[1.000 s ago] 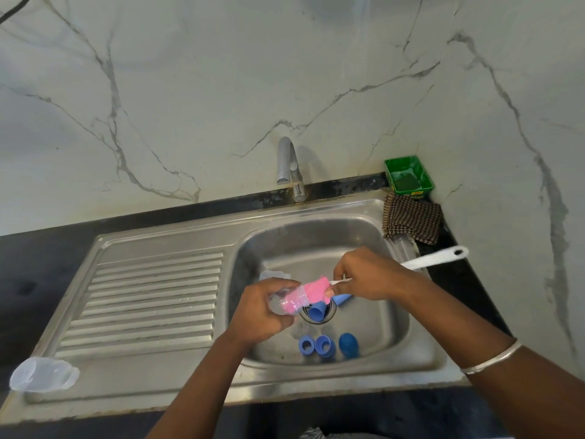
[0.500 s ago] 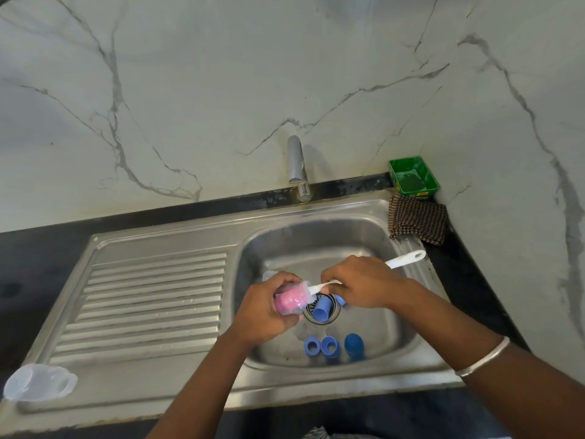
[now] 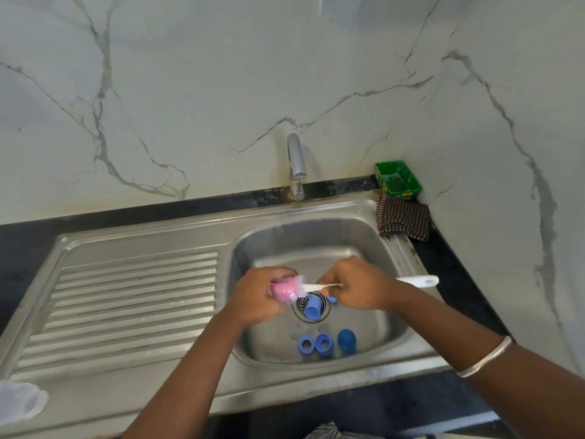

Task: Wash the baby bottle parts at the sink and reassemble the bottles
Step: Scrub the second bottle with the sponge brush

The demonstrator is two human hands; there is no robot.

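My left hand [image 3: 258, 296] grips a clear baby bottle [image 3: 286, 289] over the sink basin [image 3: 373, 236]. The pink head of a bottle brush sits inside the bottle. My right hand [image 3: 354, 288] holds the brush's white handle [image 3: 418, 281], which sticks out to the right. A blue cap [image 3: 312, 308] lies on the drain. Three more blue parts [image 3: 324, 343] rest at the front of the basin floor. A clear bottle part [image 3: 19, 402] lies at the front left corner of the drainboard.
The tap [image 3: 296, 163] stands behind the basin, with no water visible. A green tray [image 3: 398, 179] and a checked cloth [image 3: 403, 220] sit at the back right corner. The ribbed drainboard [image 3: 133, 299] spreads to the left. Marble wall behind and right.
The brush head has gone deeper into the bottle, then the handle has drawn back to the right. Both hands stay over the drain. The view has shifted slightly.
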